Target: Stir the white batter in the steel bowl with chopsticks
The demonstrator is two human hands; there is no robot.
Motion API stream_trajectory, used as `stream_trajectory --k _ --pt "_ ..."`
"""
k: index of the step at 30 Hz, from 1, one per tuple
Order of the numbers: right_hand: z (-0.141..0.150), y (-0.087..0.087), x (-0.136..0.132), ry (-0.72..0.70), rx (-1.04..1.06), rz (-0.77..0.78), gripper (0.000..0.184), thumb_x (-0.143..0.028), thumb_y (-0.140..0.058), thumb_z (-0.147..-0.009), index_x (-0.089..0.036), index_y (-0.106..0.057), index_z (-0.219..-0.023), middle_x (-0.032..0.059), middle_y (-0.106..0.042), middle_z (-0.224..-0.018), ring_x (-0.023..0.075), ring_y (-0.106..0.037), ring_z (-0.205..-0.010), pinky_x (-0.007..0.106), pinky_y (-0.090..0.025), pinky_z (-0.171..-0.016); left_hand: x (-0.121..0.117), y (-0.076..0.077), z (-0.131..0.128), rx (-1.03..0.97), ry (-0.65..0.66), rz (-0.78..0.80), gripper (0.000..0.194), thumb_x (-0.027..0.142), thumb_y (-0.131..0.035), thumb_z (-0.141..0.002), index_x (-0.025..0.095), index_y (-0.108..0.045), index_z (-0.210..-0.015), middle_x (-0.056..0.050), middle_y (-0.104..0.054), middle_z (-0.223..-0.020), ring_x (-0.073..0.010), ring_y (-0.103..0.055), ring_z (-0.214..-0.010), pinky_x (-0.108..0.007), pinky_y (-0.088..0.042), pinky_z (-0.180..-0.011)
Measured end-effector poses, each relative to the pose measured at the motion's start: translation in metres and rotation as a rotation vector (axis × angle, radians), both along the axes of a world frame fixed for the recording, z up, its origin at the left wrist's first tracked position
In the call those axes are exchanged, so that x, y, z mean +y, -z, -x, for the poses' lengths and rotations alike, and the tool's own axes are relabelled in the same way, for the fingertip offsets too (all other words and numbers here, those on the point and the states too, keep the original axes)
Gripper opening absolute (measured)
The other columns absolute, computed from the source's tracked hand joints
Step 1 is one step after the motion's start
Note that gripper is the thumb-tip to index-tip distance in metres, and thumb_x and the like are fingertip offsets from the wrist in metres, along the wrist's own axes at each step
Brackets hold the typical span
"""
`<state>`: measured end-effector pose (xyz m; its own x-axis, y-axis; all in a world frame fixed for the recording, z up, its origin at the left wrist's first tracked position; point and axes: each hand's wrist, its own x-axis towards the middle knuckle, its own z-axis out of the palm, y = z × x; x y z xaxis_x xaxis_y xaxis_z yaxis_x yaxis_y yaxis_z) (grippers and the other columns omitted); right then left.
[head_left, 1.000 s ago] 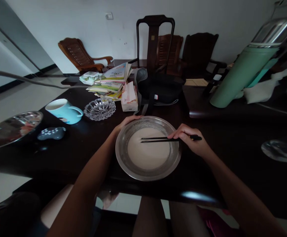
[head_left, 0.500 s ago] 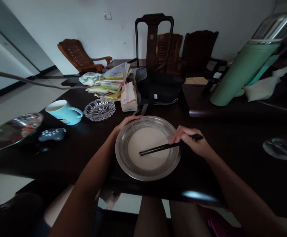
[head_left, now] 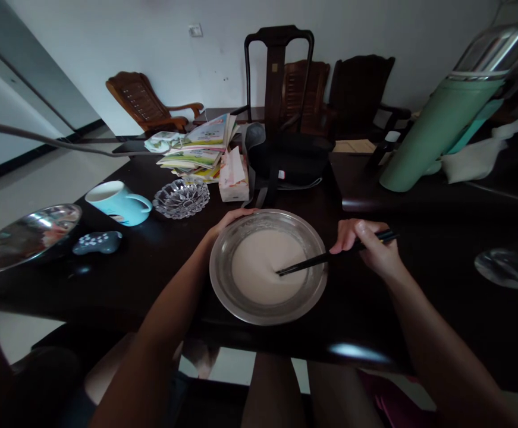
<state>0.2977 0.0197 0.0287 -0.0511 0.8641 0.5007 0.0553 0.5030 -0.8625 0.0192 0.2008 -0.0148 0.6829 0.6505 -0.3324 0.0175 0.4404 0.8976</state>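
Note:
A shallow steel bowl of pale batter sits on the dark table near its front edge. My left hand is closed on the bowl's far left rim. My right hand, just right of the bowl, grips a pair of black chopsticks. Their tips dip into the batter near its right side.
On the left stand a blue mug, a cut-glass dish, a small dark gadget and a steel plate. Behind the bowl lie a black bag, a tissue pack and books. A green flask stands at right.
My right hand has drawn back to the right, pulling the chopstick tips from the batter's left side to its right. The left hand has stayed on the rim.

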Motion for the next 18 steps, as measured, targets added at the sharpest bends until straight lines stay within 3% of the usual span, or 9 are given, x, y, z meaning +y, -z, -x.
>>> stream_trajectory --k 4,8,13,16,18 --pt "0.018 0.002 0.000 -0.079 -0.241 0.027 0.031 -0.036 -0.052 -0.093 -0.021 -0.068 -0.072 0.0047 -0.074 -0.075 0.0185 -0.064 -0.073 0.034 -0.048 -0.068 0.000 -0.003 -0.002 -0.030 0.037 0.025 0.034 0.033 -0.063 -0.074 0.018 -0.072 -0.103 -0.004 -0.076 -0.090 -0.0220 -0.066 -0.086 -0.033 -0.045 -0.088" --pt "0.020 0.001 0.001 0.027 -0.374 -0.010 0.020 -0.032 -0.056 -0.091 -0.022 -0.072 -0.084 0.0044 -0.075 -0.087 0.0188 -0.064 -0.080 0.035 -0.048 -0.072 0.001 -0.003 -0.002 -0.070 0.086 0.008 0.038 0.034 -0.062 -0.075 0.016 -0.071 -0.107 -0.005 -0.075 -0.093 -0.0226 -0.067 -0.087 -0.035 -0.045 -0.090" --pt "0.001 -0.002 0.000 0.196 -0.113 -0.038 0.037 -0.035 -0.050 -0.094 -0.022 -0.067 -0.064 0.0029 -0.071 -0.066 0.0167 -0.063 -0.064 0.033 -0.046 -0.065 0.002 -0.005 -0.003 -0.035 0.076 0.013 0.034 0.031 -0.061 -0.075 0.015 -0.071 -0.104 -0.005 -0.075 -0.088 -0.0207 -0.066 -0.084 -0.033 -0.044 -0.089" --pt "-0.002 -0.001 0.000 0.120 0.044 -0.037 0.043 -0.037 -0.048 -0.095 -0.021 -0.064 -0.059 0.0022 -0.067 -0.057 0.0153 -0.059 -0.054 0.032 -0.045 -0.059 0.000 -0.007 -0.003 -0.052 0.093 0.009 0.029 0.031 -0.062 -0.076 0.016 -0.072 -0.098 -0.004 -0.074 -0.082 -0.0209 -0.066 -0.084 -0.032 -0.044 -0.088" --pt "0.003 0.000 0.000 0.019 0.015 -0.004 0.042 -0.037 -0.047 -0.096 -0.021 -0.064 -0.060 0.0025 -0.068 -0.058 0.0157 -0.059 -0.055 0.032 -0.045 -0.059 -0.001 -0.007 -0.003 -0.071 0.090 0.022 0.027 0.032 -0.061 -0.077 0.018 -0.072 -0.097 -0.003 -0.074 -0.081 -0.0206 -0.066 -0.083 -0.031 -0.045 -0.087"
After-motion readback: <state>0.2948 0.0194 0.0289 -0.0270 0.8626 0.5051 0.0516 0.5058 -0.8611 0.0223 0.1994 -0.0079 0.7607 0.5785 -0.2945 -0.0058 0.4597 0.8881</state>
